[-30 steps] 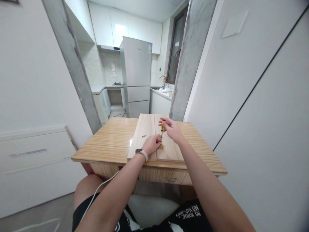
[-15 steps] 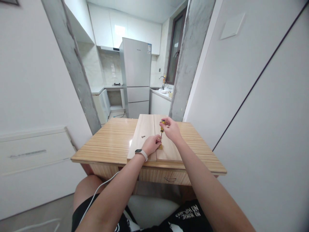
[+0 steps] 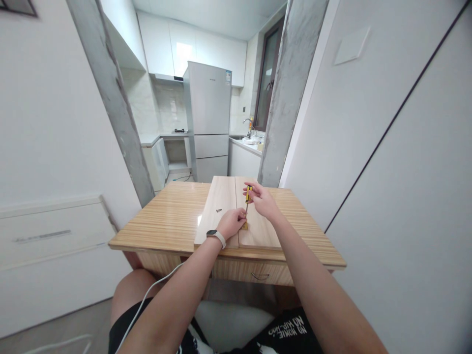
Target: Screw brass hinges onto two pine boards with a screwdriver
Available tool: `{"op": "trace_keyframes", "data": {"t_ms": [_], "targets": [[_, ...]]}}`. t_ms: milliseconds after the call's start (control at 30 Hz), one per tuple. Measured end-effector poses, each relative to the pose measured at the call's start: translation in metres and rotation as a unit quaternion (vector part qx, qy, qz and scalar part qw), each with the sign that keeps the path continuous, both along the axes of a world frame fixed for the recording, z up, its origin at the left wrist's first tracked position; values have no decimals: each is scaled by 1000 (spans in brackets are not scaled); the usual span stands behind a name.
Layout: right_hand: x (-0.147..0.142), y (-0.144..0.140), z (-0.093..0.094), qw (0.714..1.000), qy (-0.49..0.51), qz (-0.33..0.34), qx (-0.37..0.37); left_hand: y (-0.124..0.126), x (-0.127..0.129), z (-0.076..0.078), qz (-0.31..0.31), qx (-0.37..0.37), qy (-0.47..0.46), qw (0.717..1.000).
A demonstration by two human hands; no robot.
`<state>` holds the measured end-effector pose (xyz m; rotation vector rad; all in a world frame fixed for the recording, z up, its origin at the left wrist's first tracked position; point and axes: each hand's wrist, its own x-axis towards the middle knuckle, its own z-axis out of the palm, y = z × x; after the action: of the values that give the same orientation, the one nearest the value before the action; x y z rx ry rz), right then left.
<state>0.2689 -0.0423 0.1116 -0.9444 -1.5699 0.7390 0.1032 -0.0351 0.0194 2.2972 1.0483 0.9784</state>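
Screwdriver (image 3: 248, 195) upright in closed right hand (image 3: 262, 200), tip down on brass hinge (image 3: 245, 225) at seam between two wooden boards (image 3: 221, 206); left hand (image 3: 232, 222) curled beside tip, steadying; loose screw (image 3: 219, 210) left, on near-left board.

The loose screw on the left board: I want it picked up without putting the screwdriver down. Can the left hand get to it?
Probably yes. The screw lies bare on the left board, just beyond the left hand, with nothing between them; that hand would have to leave the hinge.
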Motion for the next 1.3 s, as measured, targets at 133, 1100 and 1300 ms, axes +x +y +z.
{"op": "trace_keyframes", "data": {"t_ms": [133, 1100, 1300], "targets": [[5, 3, -3, 1000, 13, -15, 2, 0, -1, -1, -6, -6, -2, 1000], [5, -2, -1, 1000, 5, -24, 13, 36, -90, -22, 153, 37, 208, 965], [8, -3, 2, 1000, -9, -1, -2, 35, -91, -22, 148, 37, 194, 969]]}}
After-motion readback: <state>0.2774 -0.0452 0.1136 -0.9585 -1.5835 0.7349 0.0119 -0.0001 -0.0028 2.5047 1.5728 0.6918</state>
